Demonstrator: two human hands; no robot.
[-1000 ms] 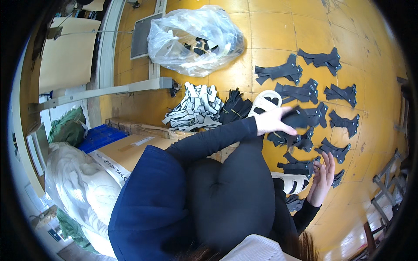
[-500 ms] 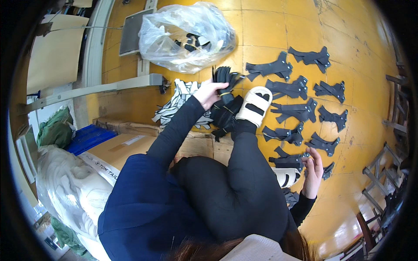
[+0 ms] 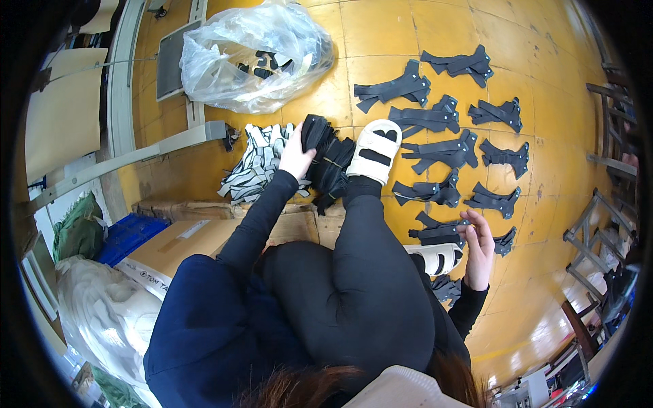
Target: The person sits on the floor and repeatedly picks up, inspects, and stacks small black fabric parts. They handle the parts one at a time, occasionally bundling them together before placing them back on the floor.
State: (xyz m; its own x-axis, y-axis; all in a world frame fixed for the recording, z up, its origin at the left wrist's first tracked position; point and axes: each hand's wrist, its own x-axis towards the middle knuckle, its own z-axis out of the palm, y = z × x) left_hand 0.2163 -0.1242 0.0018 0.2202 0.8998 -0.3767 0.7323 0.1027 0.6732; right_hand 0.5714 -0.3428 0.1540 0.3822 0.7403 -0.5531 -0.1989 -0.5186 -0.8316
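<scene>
The left hand (image 3: 297, 155) has its fingers round a long black bundle (image 3: 315, 130) that points away from the body, left of the left foot's white sandal (image 3: 375, 144), and the open right hand (image 3: 479, 248) is farther off, right of that sandal.

A workshop floor (image 3: 544, 81)
Black strip bundles (image 3: 449, 146) in rows, a clear plastic bag (image 3: 221, 64) and a cardboard box (image 3: 173, 251) show it.

Left arm (image 3: 257, 216): stretched forward
Left hand (image 3: 296, 158): gripping
Right arm (image 3: 468, 309): bent
Right hand (image 3: 479, 251): raised, fingers loosely curled
</scene>
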